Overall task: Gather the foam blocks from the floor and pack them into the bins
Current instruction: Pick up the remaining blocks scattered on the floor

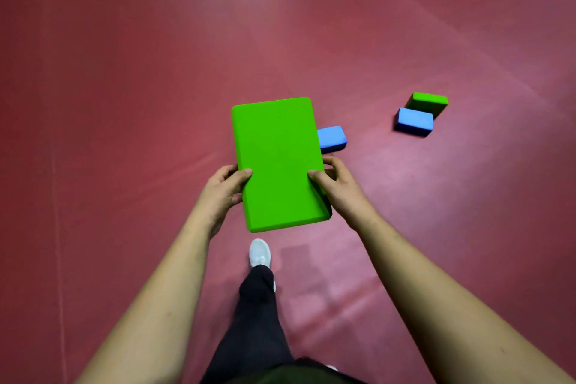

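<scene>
I hold a large green foam block [277,162] flat in front of me, above the red floor. My left hand [223,193] grips its left edge and my right hand [339,190] grips its right edge, thumbs on top. A blue foam block [333,139] lies on the floor just beyond, partly hidden behind the held block. Farther right, another blue block [414,121] lies against a smaller green block [431,103]. No bin is in view.
The red floor [124,103] stretches all around, with a seam line down the left side. My leg in dark trousers and a white shoe [260,252] steps forward under the held block.
</scene>
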Demonstrator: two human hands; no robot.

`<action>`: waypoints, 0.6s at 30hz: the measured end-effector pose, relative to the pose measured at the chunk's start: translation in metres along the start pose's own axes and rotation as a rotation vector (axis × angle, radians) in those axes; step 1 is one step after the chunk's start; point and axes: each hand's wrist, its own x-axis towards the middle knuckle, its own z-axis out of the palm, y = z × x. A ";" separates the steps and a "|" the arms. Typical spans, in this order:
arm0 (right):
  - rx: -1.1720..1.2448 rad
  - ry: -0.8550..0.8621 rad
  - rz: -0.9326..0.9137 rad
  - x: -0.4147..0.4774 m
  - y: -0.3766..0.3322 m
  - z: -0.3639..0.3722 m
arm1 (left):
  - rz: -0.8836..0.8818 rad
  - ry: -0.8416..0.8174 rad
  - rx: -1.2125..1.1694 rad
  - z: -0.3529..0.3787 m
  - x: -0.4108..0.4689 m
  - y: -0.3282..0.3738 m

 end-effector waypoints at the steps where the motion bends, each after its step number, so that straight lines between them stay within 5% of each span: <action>1: 0.012 0.012 0.012 0.027 -0.004 0.001 | -0.001 -0.009 0.012 0.001 0.030 0.009; 14: 0.117 0.402 0.251 0.292 -0.041 -0.095 | -0.231 -0.448 0.295 0.133 0.379 0.128; 18: 0.156 0.407 0.317 0.389 -0.030 -0.135 | -0.262 -0.441 0.321 0.183 0.481 0.128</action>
